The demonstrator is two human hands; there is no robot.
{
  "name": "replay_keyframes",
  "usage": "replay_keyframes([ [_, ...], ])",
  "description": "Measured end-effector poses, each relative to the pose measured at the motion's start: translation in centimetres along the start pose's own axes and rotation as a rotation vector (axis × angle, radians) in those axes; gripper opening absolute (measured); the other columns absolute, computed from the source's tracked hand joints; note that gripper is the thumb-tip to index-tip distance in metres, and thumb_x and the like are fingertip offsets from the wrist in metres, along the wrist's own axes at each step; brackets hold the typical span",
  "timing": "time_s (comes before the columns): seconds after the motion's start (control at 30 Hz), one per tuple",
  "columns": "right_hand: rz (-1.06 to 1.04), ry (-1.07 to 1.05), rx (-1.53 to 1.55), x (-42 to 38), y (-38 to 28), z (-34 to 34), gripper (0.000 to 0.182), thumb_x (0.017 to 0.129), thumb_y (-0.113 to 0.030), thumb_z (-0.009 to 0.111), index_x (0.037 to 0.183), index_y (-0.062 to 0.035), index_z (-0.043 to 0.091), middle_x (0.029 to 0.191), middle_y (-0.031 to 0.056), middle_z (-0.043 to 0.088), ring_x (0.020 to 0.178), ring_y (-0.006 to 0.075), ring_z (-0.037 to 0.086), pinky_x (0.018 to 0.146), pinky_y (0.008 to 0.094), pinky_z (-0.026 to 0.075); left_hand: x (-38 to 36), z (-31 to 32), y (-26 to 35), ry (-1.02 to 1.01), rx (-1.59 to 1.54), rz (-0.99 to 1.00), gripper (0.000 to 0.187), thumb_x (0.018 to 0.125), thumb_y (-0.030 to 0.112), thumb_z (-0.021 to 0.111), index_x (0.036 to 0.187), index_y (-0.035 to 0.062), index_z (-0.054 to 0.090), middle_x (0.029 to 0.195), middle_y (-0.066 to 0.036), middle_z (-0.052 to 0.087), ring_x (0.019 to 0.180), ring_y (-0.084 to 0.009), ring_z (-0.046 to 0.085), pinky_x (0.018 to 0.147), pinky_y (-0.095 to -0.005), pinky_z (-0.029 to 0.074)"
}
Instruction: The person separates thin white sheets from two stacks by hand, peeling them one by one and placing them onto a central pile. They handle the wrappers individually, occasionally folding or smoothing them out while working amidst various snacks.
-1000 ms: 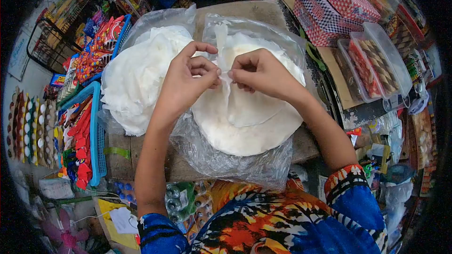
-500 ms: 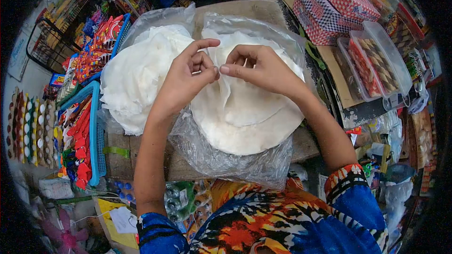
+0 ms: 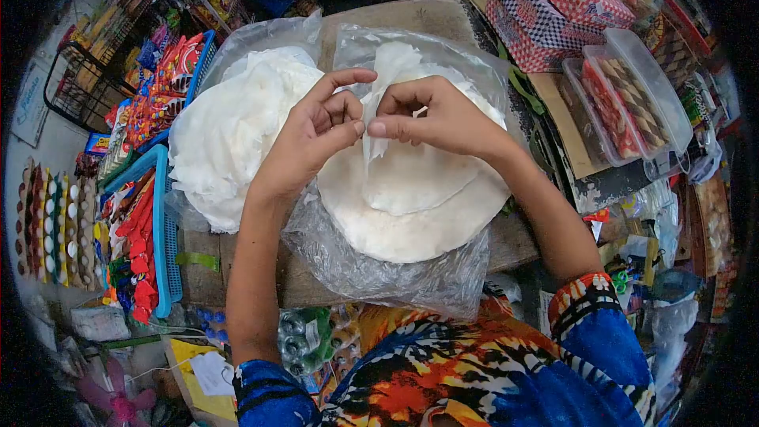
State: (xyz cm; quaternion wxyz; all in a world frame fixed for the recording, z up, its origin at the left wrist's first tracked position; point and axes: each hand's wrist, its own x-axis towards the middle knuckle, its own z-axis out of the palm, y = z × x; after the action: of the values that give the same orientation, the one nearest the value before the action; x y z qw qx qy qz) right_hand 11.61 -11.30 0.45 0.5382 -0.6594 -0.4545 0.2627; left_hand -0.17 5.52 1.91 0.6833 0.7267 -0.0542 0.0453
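Both hands meet over the middle of the wooden table (image 3: 427,16), above a stack of round white wrappers (image 3: 419,229). The right hand (image 3: 443,120) has its thumb and curled fingers closed on a thin white sheet (image 3: 387,65) that rises out of that stack like a fold. The left hand (image 3: 316,130) is just beside it: the forefinger is stretched out, the other fingers are curled, and the thumb is bent in next to the raised edge. Whether the left hand also grips the sheet, I cannot tell.

The stack lies on a clear plastic bag (image 3: 387,278), which crumples out toward the table's near edge. To its left, toward the table's left edge, sits a looser pile of white wrappers (image 3: 225,138), with its layers ruffled and a second plastic bag (image 3: 269,35) showing behind it.

A blue basket (image 3: 164,237) of red packets (image 3: 141,249) stands at the table's left edge, and a green strip (image 3: 198,259) lies near the near left corner. Beyond the right edge are checkered boxes (image 3: 522,12), by the far right corner, and a clear tub (image 3: 680,130) of striped rolls (image 3: 632,103).
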Motion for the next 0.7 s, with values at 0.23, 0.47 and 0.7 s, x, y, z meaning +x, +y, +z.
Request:
replay_keyframes([
  [0.23, -0.083, -0.043, -0.020, -0.2, -0.1, 0.4, 0.029, 0.081, -0.026, 0.072, 0.071, -0.0010, 0.062, 0.059, -0.0014, 0.054, 0.056, 0.0060, 0.046, 0.051, 0.0238, 0.036, 0.2, 0.2, -0.9, -0.076, -0.096, 0.017, 0.050, 0.082, 0.006, 0.057, 0.130, 0.0019, 0.043, 0.079, 0.005, 0.045, 0.074, -0.0019, 0.044, 0.067, -0.0160, 0.035],
  [0.47, -0.171, -0.025, 0.020, -0.4, -0.1, 0.2, 0.022, 0.081, -0.017, 0.069, 0.071, 0.0002, 0.059, 0.061, -0.0020, 0.052, 0.059, 0.0046, 0.046, 0.052, 0.0232, 0.037, 0.1, 0.1, -0.8, -0.055, -0.263, -0.030, 0.049, 0.082, 0.005, 0.054, 0.129, 0.0004, 0.043, 0.079, 0.005, 0.043, 0.073, -0.0028, 0.042, 0.068, -0.0167, 0.035],
  [0.7, -0.073, 0.163, -0.040, -0.2, -0.4, -0.7, 0.019, 0.078, -0.012, 0.065, 0.068, 0.0020, 0.057, 0.059, -0.0016, 0.051, 0.057, 0.0045, 0.045, 0.052, 0.0231, 0.038, 0.4, 0.3, -1.2, 0.099, -0.273, 0.032, 0.044, 0.084, 0.002, 0.051, 0.128, 0.0003, 0.042, 0.080, 0.004, 0.046, 0.075, -0.0034, 0.045, 0.072, -0.0193, 0.039],
])
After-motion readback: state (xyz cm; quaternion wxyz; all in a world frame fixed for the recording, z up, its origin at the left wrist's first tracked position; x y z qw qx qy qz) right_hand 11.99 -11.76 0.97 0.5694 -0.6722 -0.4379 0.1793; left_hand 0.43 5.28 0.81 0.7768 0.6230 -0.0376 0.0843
